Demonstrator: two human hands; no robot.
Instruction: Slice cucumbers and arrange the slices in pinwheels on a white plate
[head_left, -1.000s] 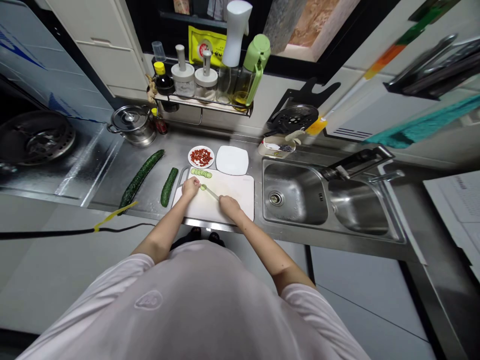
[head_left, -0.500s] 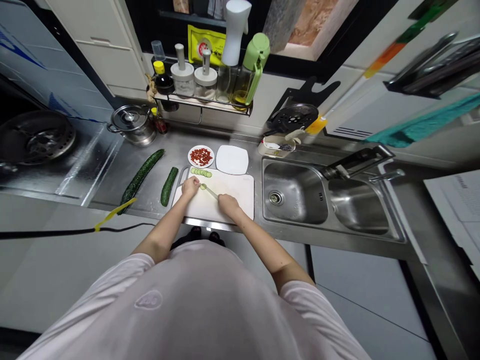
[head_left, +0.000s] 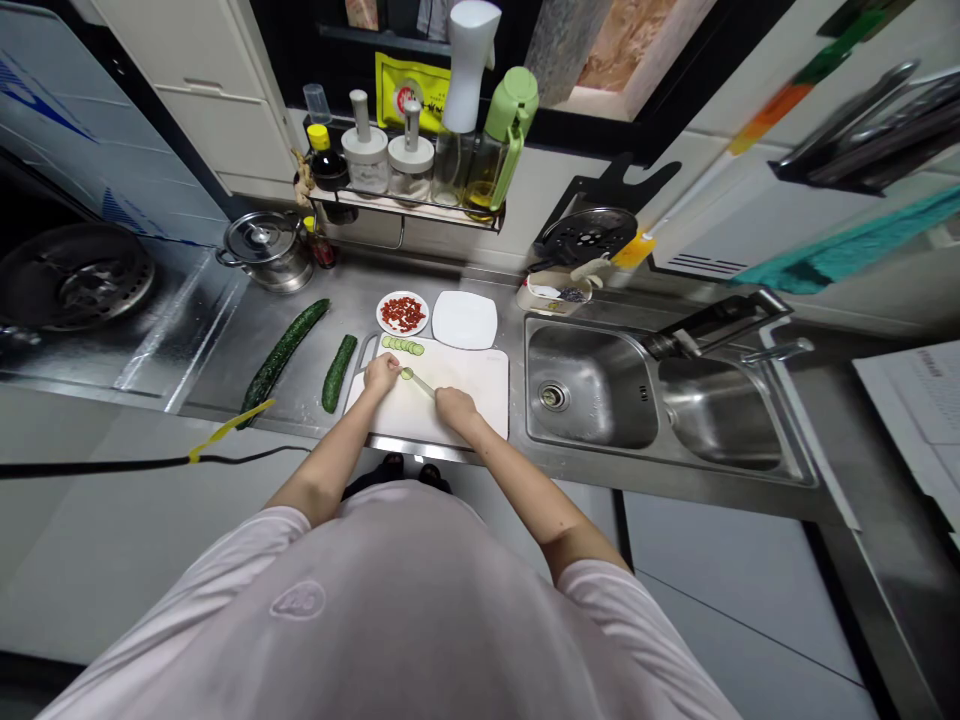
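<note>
My right hand (head_left: pixel 454 410) is closed round the handle of a knife (head_left: pixel 424 387), whose blade points left over the white cutting board (head_left: pixel 480 395). A pale green cucumber slice (head_left: pixel 406 373) lies at the blade's tip. Just left of it, my left hand (head_left: pixel 382 374) has its fingers drawn together; what they pinch, if anything, is too small to make out. A row of cucumber slices (head_left: pixel 403 346) lies along the board's far edge. Left of the board rest a cut length of cucumber (head_left: pixel 339 374) and a longer whole cucumber (head_left: pixel 285 355).
Behind the board stand a plate of chopped red pieces (head_left: pixel 381 313) and a white square plate (head_left: pixel 465 320). A double sink (head_left: pixel 592 435) is to the right. A lidded pot (head_left: pixel 266 260) stands at back left, and a seasoning shelf (head_left: pixel 442 208) hangs above.
Almost nothing differs. Both hands, the knife and the slice at its tip stay in nearly the same place; the view shifts very slightly.
</note>
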